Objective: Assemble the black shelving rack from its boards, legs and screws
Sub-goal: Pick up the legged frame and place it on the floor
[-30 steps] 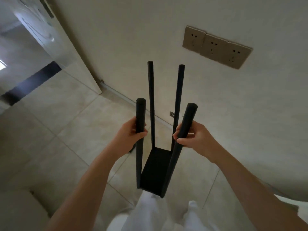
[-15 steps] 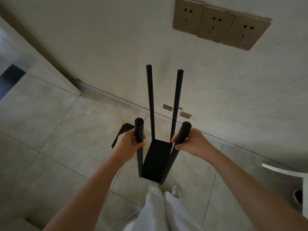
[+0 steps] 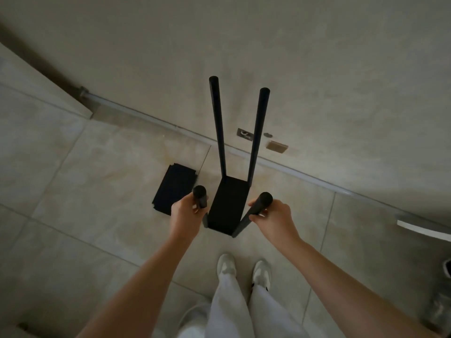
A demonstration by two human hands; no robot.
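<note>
A black rack frame stands upright in front of me: a black board at the bottom with several long black legs rising from its corners. My left hand grips the near left leg just below its top. My right hand grips the near right leg the same way. The two far legs stick up towards the wall. Whether the board touches the floor, I cannot tell. Another black board lies flat on the tiles to the left.
The beige wall rises just beyond the rack, with small fittings near its foot. My white shoes stand on the tiled floor below the rack. A white edge juts in at the right.
The rack has come down from chest height towards the floor, with both hands still on the near legs. My view has tilted down, so the wall sockets are out of sight and my shoes show.
</note>
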